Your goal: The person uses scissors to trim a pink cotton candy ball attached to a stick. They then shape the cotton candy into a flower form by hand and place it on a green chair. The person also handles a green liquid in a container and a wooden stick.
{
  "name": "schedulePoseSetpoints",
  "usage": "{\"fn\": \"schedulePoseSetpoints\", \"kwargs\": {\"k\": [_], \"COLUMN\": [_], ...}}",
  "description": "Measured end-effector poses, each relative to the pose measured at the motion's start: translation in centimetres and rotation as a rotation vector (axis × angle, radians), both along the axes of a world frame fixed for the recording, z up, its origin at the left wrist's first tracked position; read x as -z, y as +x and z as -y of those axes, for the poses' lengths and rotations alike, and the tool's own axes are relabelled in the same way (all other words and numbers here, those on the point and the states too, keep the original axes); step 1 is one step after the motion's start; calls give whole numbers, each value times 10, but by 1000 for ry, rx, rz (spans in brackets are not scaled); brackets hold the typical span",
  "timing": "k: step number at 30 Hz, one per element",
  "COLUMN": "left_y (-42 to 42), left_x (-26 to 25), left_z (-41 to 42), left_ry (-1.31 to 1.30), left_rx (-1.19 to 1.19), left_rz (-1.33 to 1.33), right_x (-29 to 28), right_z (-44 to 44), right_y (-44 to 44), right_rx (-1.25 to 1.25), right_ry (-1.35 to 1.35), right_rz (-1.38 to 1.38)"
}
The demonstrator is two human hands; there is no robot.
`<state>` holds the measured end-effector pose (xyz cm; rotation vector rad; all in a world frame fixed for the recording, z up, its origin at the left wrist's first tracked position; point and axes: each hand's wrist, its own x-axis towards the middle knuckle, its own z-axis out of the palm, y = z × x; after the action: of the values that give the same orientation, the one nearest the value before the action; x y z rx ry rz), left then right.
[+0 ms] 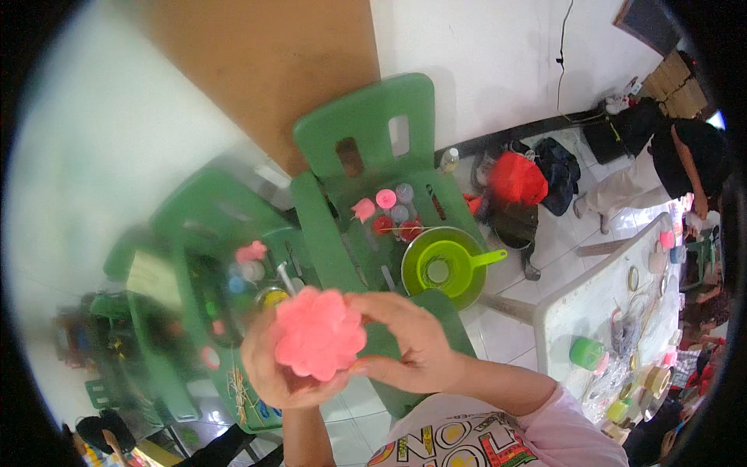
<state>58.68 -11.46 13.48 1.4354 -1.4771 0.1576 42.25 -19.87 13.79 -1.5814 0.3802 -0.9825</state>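
Note:
A pink flower-shaped piece with scalloped petals [320, 334] is held up in front of me. My left hand [292, 379] is curled around its left side and underside. The thumb and fingers of my right hand [405, 344] pinch its right edge. Behind the flower, on a green plastic chair, sit small jars [252, 270], a small pink piece [251, 252] and a bundle of thin sticks [238, 391]. Another green plastic chair [365, 134] bears a pink tulip-shaped piece [363, 209], several small containers [400, 213] and a lime-green dipper [446, 269] in a metal basin [413, 286].
To the right stands a white table [554, 327] with a green jar [587, 353], clear plastic and rolls of tape. Bags, one red [518, 178], lie on the tiled floor near the wall. A person [688, 157] stands at the far right. A bottle [449, 159] is behind the chair.

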Motion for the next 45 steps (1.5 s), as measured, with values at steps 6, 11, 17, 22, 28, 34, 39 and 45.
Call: {"fn": "schedulePoseSetpoints", "kwargs": {"k": [6,11,17,22,28,34,39,45], "left_y": [2,-3,-14,-12,-14,-15,-18,-17], "left_x": [14,27,31,49,66,83,82,91], "left_z": [-23,-22,0,15,34,48,59,64], "left_ry": [110,131,156,159,182,162,203,208], "left_rx": [-105,-151,-187,-187,-205,-227,-220,-177], "left_rz": [44,27,127,241,213,172,213,169], "right_x": [16,27,43,55,69,84,87,92], "right_z": [-11,-11,-18,-14,2,11,18,21], "right_y": [11,11,12,19,21,25,21,24], "right_rx": [-53,-68,-187,-167,-179,-143,-129,-98], "right_ry": [106,156,620,780,950,958,1012,1033], "right_rz": [31,27,151,210,288,305,313,360]}}
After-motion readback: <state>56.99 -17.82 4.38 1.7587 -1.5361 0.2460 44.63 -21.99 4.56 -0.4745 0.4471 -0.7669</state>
